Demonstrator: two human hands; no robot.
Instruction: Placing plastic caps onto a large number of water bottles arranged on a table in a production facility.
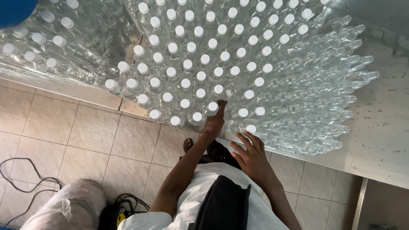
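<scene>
A dense crowd of clear plastic bottles stands on a wet steel table (379,140). Most bottles carry white caps (200,93); those toward the right (315,85) are uncapped. My left hand (215,119) reaches up to the front row, its fingers closed around something small and resting against a bottle top next to a capped bottle (211,107). My right hand (251,155) hovers at the table's near edge with fingers spread, its fingertips at a white cap (251,128) on a front bottle.
Beige tiled floor (85,132) lies below the table edge. Black cables (25,179) curl at lower left beside a clear plastic-wrapped bundle (68,204). A blue object (15,10) sits at the top left corner. A sandalled foot (188,145) shows under my arm.
</scene>
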